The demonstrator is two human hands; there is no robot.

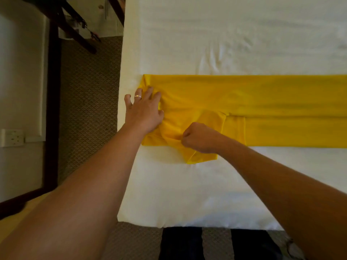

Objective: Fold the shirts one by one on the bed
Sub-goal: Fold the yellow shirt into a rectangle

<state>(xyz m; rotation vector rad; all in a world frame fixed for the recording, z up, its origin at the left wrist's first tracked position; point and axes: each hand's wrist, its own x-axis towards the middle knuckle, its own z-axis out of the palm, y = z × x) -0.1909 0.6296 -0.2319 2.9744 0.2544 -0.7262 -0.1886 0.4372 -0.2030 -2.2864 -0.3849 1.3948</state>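
Note:
A yellow shirt (262, 98) lies across the white bed (206, 194) as a long band folded lengthwise, running off the right edge of the view. My left hand (143, 111) lies flat with spread fingers on the shirt's left end, near the bed's left edge, and wears a ring. My right hand (200, 137) is curled into a fist and pinches a fold of the sleeve fabric at the shirt's near edge. One yellow sleeve (201, 156) sticks out toward me below that fist.
The bed's left edge and near corner border patterned brown carpet (88, 109). A dark wooden frame (53, 91) and a wall with a socket (12, 137) stand at the left. Dark furniture legs (78, 29) are at the top left. The far bed surface is wrinkled white sheet.

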